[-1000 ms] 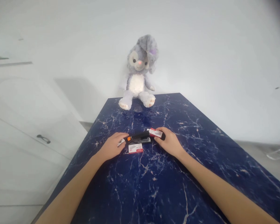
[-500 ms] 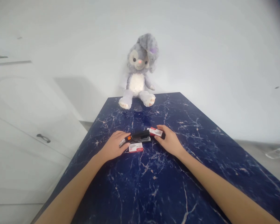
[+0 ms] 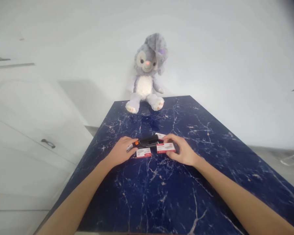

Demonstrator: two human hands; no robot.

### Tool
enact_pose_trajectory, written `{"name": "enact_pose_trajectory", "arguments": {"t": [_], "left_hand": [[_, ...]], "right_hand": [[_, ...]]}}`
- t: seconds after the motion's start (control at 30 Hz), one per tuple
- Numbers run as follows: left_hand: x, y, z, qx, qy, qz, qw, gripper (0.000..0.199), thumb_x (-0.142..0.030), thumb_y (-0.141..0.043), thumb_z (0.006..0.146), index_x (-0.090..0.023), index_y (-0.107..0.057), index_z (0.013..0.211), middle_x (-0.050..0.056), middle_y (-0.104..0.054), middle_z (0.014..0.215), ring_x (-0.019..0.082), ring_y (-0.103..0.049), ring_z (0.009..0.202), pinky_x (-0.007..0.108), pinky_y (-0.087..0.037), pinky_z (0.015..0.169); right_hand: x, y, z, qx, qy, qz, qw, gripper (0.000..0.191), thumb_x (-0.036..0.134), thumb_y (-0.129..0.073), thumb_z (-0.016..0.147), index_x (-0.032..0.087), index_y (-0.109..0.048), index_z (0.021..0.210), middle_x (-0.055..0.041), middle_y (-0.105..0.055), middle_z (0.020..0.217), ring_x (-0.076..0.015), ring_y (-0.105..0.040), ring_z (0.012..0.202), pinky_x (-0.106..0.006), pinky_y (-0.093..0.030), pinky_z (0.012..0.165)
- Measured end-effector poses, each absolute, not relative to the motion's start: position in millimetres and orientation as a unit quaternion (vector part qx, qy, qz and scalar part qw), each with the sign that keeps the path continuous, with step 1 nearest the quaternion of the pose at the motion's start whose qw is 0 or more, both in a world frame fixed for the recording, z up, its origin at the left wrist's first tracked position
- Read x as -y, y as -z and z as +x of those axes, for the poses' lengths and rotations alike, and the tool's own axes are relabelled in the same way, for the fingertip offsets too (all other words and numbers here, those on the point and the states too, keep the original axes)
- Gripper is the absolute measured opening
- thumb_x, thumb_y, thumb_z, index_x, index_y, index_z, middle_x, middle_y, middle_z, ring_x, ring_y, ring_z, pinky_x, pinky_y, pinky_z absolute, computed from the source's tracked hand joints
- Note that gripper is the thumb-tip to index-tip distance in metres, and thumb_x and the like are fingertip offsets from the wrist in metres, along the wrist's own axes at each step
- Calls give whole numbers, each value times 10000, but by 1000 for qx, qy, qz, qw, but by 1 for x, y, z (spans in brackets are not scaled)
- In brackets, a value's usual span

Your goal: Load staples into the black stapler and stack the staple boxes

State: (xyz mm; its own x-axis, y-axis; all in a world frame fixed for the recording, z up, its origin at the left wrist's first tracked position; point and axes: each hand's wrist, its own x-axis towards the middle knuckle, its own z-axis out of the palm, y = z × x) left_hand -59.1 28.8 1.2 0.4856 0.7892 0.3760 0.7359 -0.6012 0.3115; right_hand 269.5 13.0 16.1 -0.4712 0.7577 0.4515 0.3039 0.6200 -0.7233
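A black stapler (image 3: 145, 142) with an orange tab lies on the dark blue marbled table (image 3: 161, 182). My left hand (image 3: 120, 152) grips its near left end. My right hand (image 3: 183, 150) holds a small red and white staple box (image 3: 165, 147) just right of the stapler. A second staple box (image 3: 143, 152) lies flat on the table in front of the stapler. A third white box corner (image 3: 160, 135) peeks out behind the stapler.
A grey plush rabbit (image 3: 147, 73) sits at the table's far edge against the white wall. White cabinets with a dark handle (image 3: 48, 143) stand to the left. A clear bag (image 3: 292, 160) lies on the floor at right.
My right hand has brought a staple box from behind the stapler's right end toward me, to just right of the box lying in front. My left hand stays on the stapler.
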Motion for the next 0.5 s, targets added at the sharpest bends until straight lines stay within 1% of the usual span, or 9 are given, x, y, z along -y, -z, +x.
{"name": "enact_pose_trajectory", "arguments": {"t": [0.1, 0.17, 0.27, 0.33, 0.37, 0.4, 0.43, 0.47, 0.5], "left_hand": [[-28, -2, -57, -439, -255, 860, 51, 375, -295, -618, 906, -245, -615, 1278, 70, -693, 1137, 240, -593, 1089, 425, -483, 988], [-28, -2, -56, -436, -258, 861, 45, 366, -300, -618, 905, -243, -622, 1266, 73, -697, 1127, 244, -597, 1082, 431, -480, 986], [-28, -2, -56, -436, -258, 861, 38, 362, -308, -613, 909, -229, -623, 1263, 81, -697, 1121, 250, -593, 1088, 445, -468, 991], [-28, -2, -55, -434, -258, 862, 37, 362, -305, -607, 911, -224, -621, 1264, 82, -699, 1112, 248, -591, 1087, 446, -465, 992], [-28, -3, -55, -433, -257, 863, 36, 363, -305, -604, 912, -224, -620, 1265, 82, -698, 1110, 246, -593, 1082, 445, -464, 990], [-28, -3, -55, -433, -255, 864, 36, 364, -303, -600, 913, -224, -620, 1267, 83, -698, 1109, 245, -594, 1078, 444, -465, 989], [-27, -3, -55, -433, -252, 864, 36, 366, -300, -596, 913, -224, -619, 1270, 84, -696, 1110, 245, -595, 1075, 444, -465, 988], [-27, -3, -55, -435, -252, 864, 36, 368, -299, -595, 912, -223, -618, 1271, 87, -694, 1114, 246, -595, 1074, 446, -465, 987], [-27, -4, -55, -437, -252, 863, 37, 371, -301, -594, 912, -224, -618, 1274, 89, -691, 1120, 248, -595, 1073, 449, -465, 986]], "right_hand": [[-16, -17, 270, 846, -261, -325, 332, 447, 128, -622, 680, 225, -597, 1116, -30, -658, 1034, -182, -622, 829, -298, -485, 763], [-21, -20, 274, 850, -234, -341, 328, 427, 133, -637, 682, 216, -614, 1100, -44, -658, 1050, -191, -618, 844, -312, -483, 768], [-15, -30, 271, 845, -212, -343, 352, 299, 106, -626, 693, 207, -650, 974, -33, -668, 954, -187, -608, 810, -324, -477, 758], [7, -38, 253, 847, -248, -310, 353, 216, 75, -595, 717, 214, -657, 869, -6, -667, 861, -167, -606, 761, -315, -481, 741], [25, -42, 240, 851, -292, -280, 336, 223, 64, -574, 743, 226, -665, 867, 7, -671, 848, -156, -616, 753, -305, -490, 735], [47, -44, 224, 859, -345, -237, 296, 256, 64, -558, 773, 248, -676, 906, 21, -684, 869, -155, -636, 793, -304, -503, 758], [71, -45, 207, 868, -399, -185, 231, 293, 77, -550, 806, 278, -683, 973, 31, -696, 925, -160, -649, 852, -307, -515, 776], [97, -45, 190, 877, -440, -104, 160, 285, 120, -561, 845, 318, -691, 1004, 44, -699, 978, -161, -656, 888, -294, -525, 741], [122, -44, 175, 880, -454, -68, 124, 249, 168, -580, 879, 353, -699, 995, 63, -694, 1023, -155, -658, 913, -275, -535, 714]]}}
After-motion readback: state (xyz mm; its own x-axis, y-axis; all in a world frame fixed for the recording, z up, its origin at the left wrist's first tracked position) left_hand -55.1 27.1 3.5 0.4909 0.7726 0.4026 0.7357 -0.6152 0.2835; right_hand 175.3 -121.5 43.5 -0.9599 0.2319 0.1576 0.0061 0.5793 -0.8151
